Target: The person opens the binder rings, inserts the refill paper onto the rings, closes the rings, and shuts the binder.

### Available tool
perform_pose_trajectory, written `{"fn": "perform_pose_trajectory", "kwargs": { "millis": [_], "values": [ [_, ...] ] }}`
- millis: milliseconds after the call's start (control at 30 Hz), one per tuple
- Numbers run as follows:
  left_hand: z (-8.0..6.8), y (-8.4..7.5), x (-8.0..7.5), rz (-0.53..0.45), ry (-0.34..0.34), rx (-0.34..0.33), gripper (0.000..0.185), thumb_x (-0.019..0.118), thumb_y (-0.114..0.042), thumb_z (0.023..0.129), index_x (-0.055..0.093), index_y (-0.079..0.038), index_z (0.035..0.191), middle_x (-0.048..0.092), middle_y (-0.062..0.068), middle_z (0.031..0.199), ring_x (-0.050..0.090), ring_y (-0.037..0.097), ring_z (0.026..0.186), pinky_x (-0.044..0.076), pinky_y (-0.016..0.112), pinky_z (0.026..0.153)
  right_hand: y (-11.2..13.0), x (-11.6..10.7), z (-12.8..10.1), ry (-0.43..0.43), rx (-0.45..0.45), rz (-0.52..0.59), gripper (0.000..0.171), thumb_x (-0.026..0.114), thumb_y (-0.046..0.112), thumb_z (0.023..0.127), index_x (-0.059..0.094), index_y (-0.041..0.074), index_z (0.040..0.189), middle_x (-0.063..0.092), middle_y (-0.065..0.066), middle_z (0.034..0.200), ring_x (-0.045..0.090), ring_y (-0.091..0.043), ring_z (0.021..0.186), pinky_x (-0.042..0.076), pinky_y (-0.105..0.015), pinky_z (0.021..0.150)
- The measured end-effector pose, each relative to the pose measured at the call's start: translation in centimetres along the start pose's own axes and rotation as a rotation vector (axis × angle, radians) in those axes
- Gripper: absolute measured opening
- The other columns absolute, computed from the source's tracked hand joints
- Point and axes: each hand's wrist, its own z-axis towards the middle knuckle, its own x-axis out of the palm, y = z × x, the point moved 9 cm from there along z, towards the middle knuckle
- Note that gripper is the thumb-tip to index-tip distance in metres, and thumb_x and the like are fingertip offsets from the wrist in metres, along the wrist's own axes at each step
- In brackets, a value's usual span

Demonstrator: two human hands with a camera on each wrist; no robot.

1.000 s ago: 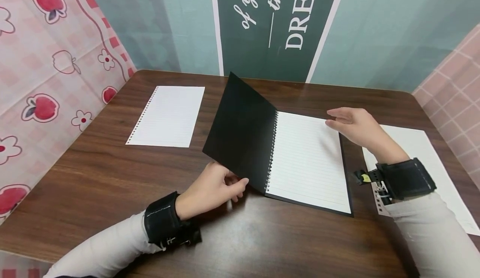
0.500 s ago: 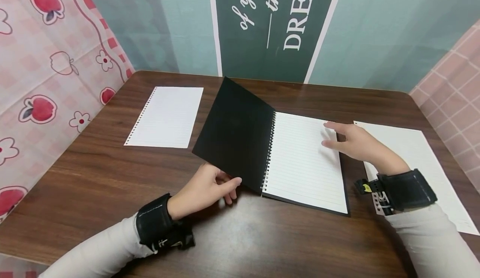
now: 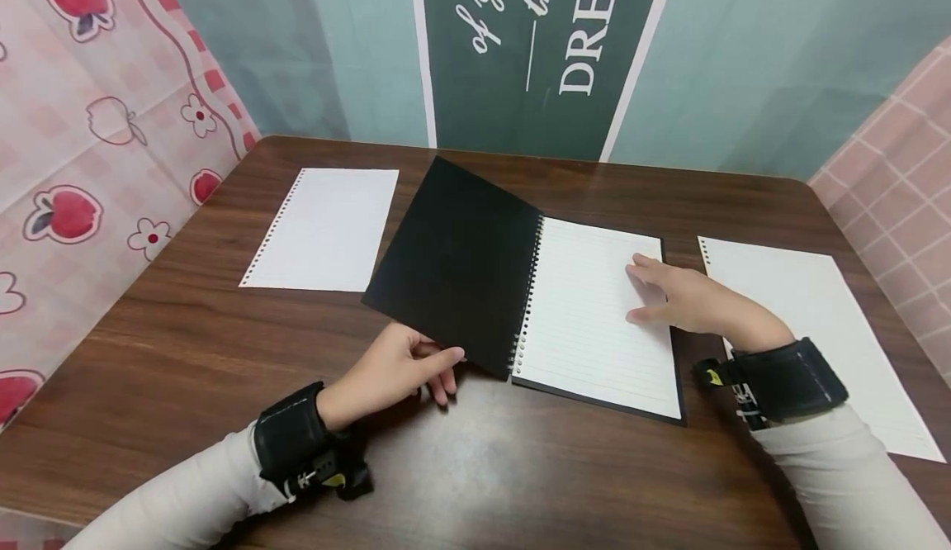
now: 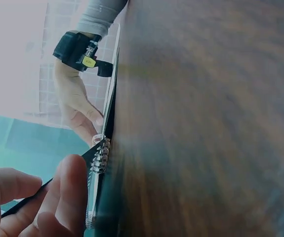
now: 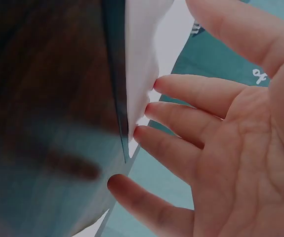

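Spiral notebook point(image 3: 565, 302) sits mid-desk point(image 3: 186, 352), open, w/ the black front cover point(image 3: 456, 265) lifted partway and tilted off to the left of the spiral binding point(image 3: 526, 294). Left hand point(image 3: 397, 364) has the cover's near bottom corner pinched, thumb on top, other fingers curled under it. Right hand point(image 3: 679, 298) lies flat on the lined page point(image 3: 594, 310), fingers straight and relaxed, gripping nothing, just pressing near the page's right edge.

IMO the trick for this step: let the cover pivot on the binding instead of dragging it sideways, otherwise the whole notebook slides. The flat right hand is the anchor, so weight on the page, not on the coils. Ease the cover down toward the desk left of the binding, don't drop it, and slip the curled fingers out from under before it lands.

Also a loose sheet point(image 3: 323, 228) lies left of the notebook, apart from the cover's edge, and another sheet point(image 3: 810, 319) just right of the notebook. Cover prob lands short of the left one but watch it anyway.
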Motion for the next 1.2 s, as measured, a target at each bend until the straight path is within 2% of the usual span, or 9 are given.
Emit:
{"fn": "perform_pose_trajectory", "kwargs": {
  "millis": [200, 433, 633, 967, 1200],
  "values": [
    [-0.1, 0.8, -0.2, -0.045, 0.037, -0.025, 0.032, 0.058, -0.027, 0.101, 0.069, 0.001, 0.091, 0.073, 0.011, 0.075, 0.071, 0.017, 0.064, 0.048, 0.024, 0.053, 0.1, 0.2, 0.1, 0.002, 0.008, 0.001, 0.085, 0.074, 0.034, 0.089, 0.031, -0.005, 0.152, 0.019, -0.029, 0.160, 0.021, -0.051, 0.146, 0.024, -0.066, 0.113],
    [-0.4, 1.5, -0.4, -0.111, 0.092, -0.045, 0.035, 0.052, -0.028, 0.104, 0.070, 0.000, 0.113, 0.073, 0.009, 0.078, 0.071, 0.015, 0.065, 0.046, 0.024, 0.053, 0.1, 0.3, 0.1, 0.006, 0.020, 0.006, 0.086, 0.073, 0.033, 0.089, 0.029, -0.005, 0.152, 0.018, -0.029, 0.161, 0.020, -0.051, 0.146, 0.023, -0.066, 0.113],
    [-0.7, 2.2, -0.5, -0.219, 0.090, -0.093, 0.039, 0.048, -0.029, 0.105, 0.063, 0.006, 0.106, 0.072, 0.005, 0.076, 0.069, 0.013, 0.061, 0.043, 0.021, 0.050, 0.1, 0.3, 0.2, 0.005, 0.019, 0.007, 0.085, 0.073, 0.032, 0.090, 0.029, -0.006, 0.152, 0.018, -0.029, 0.161, 0.020, -0.051, 0.146, 0.023, -0.066, 0.113],
    [-1.3, 3.3, -1.8, -0.290, 0.037, -0.169, 0.040, 0.048, -0.032, 0.105, 0.058, 0.006, 0.106, 0.071, 0.001, 0.074, 0.067, 0.013, 0.061, 0.041, 0.021, 0.052, 0.0, 0.1, 0.2, 0.011, 0.010, 0.015, 0.084, 0.072, 0.030, 0.090, 0.029, -0.007, 0.152, 0.017, -0.030, 0.161, 0.019, -0.051, 0.146, 0.023, -0.066, 0.113],
    [-1.8, 3.8, -2.0, -0.313, 0.082, -0.209, 0.040, 0.048, -0.033, 0.105, 0.057, 0.006, 0.105, 0.070, 0.002, 0.074, 0.066, 0.012, 0.061, 0.040, 0.019, 0.052, 0.2, 0.2, 0.2, 0.014, 0.011, 0.010, 0.084, 0.072, 0.030, 0.090, 0.029, -0.008, 0.152, 0.016, -0.030, 0.161, 0.019, -0.051, 0.147, 0.023, -0.066, 0.113]
  ]
}}
